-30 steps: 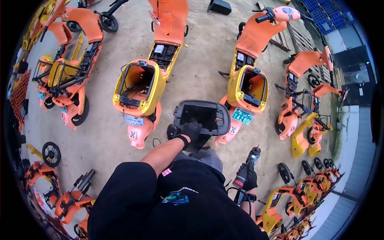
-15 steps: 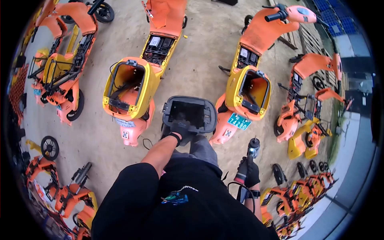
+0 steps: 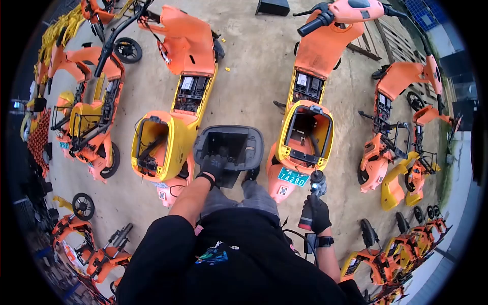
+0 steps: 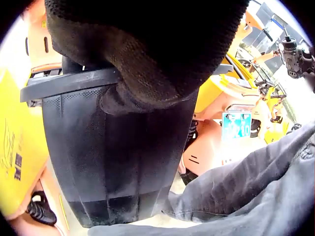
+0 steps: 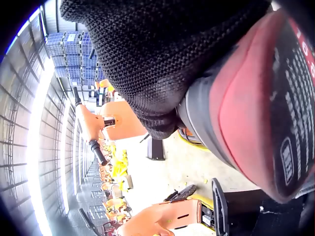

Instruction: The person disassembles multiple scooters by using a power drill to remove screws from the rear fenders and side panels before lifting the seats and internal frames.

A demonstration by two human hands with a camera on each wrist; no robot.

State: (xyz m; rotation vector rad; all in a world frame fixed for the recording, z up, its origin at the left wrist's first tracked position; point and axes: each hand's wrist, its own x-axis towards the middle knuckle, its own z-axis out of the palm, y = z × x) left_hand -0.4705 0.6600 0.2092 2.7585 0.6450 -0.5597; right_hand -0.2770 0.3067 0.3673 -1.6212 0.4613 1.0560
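Note:
In a black glove, my left hand [image 3: 213, 165] grips the near rim of a black plastic bin [image 3: 249, 161]; the left wrist view shows the glove [image 4: 142, 73] over the rim and the bin's ribbed wall [image 4: 118, 152] hanging below. My right hand [image 3: 317, 214], also gloved, holds a power drill [image 3: 318, 187] upright beside the rear of a scooter with a green plate [image 3: 293, 176]. Close up in the right wrist view, the glove [image 5: 142, 64] is wrapped against the drill's red and black base [image 5: 246, 108].
Scooters with open yellow seat compartments stand on both sides of the bin, one at the left [image 3: 179, 147], one at the right [image 3: 328, 133]. More stripped scooters [image 3: 378, 162] line the right. A black box [image 3: 273, 7] and wooden pallets [image 3: 401, 43] lie farther off.
The view has shifted toward the gap between the two scooters. The bin and my left hand appear farther left, and the drill has come closer to the green-plated scooter.

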